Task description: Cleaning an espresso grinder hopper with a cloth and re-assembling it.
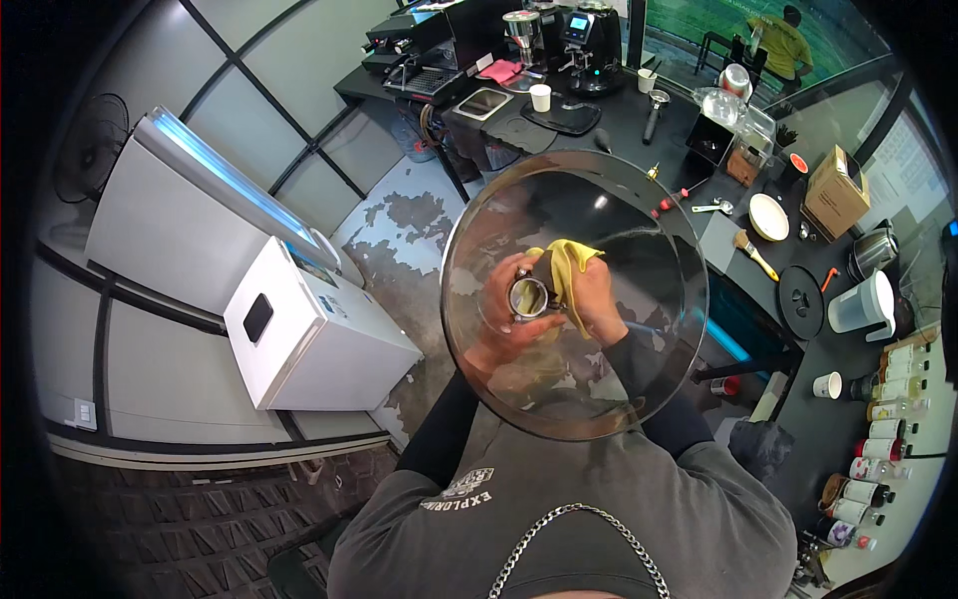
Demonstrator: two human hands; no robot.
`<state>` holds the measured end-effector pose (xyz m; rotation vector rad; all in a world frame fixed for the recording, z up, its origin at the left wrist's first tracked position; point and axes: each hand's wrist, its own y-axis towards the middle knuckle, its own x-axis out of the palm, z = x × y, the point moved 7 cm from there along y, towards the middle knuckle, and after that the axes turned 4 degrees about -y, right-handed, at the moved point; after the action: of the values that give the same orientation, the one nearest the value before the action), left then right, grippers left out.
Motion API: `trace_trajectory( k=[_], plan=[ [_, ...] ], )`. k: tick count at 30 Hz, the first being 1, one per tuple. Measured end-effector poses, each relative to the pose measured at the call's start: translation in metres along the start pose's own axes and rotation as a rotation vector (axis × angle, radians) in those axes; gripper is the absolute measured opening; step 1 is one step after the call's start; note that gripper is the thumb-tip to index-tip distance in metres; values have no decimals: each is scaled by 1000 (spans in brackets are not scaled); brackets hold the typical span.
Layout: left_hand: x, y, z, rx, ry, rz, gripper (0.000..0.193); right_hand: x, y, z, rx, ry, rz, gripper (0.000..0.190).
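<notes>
A large round transparent hopper [644, 213], probably from a coffee grinder, hangs before my chest with its wide rim towards the camera. At its centre is a narrow neck with a metal ring [528, 317]. My left hand [494, 318], seen through the clear wall, is wrapped around that neck. My right hand [599, 299] holds a yellow cloth [570, 262] bunched against the neck's right side. A dark flat part [560, 278] shows between the cloth and the ring. Parts of the fingers are hidden by the neck and the cloth.
Ahead, a black counter [621, 157] carries a coffee grinder [591, 49], a paper cup [540, 97] and a portafilter [655, 116]. Rightwards lie a red screwdriver [672, 201], a brush [756, 254], a pitcher [861, 303] and several bottles [887, 429]. A white chest freezer [329, 352] stands left.
</notes>
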<state>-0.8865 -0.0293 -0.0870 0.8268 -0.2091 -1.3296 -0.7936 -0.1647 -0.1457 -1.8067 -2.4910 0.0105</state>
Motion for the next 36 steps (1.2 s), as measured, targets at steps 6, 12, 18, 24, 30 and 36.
trace_trajectory(
  k=[6,12,18,24,30,36],
  plan=[
    [-7,1,-3,-1,11,11,91,3,-15,-20,83,244,-97,24],
    [3,9,23,124,233,-118,94,-15,-4,-19,109,48,-33,27],
    [9,4,21,103,258,-119,95,-20,-4,-9,71,19,-19,29],
    [10,8,23,25,86,-150,92,-16,-10,-22,30,240,-104,29],
    [7,11,26,127,80,-71,92,-20,-11,-3,137,492,-223,32],
    [3,11,22,52,6,6,87,-15,-19,19,340,905,-253,33]
  ],
)
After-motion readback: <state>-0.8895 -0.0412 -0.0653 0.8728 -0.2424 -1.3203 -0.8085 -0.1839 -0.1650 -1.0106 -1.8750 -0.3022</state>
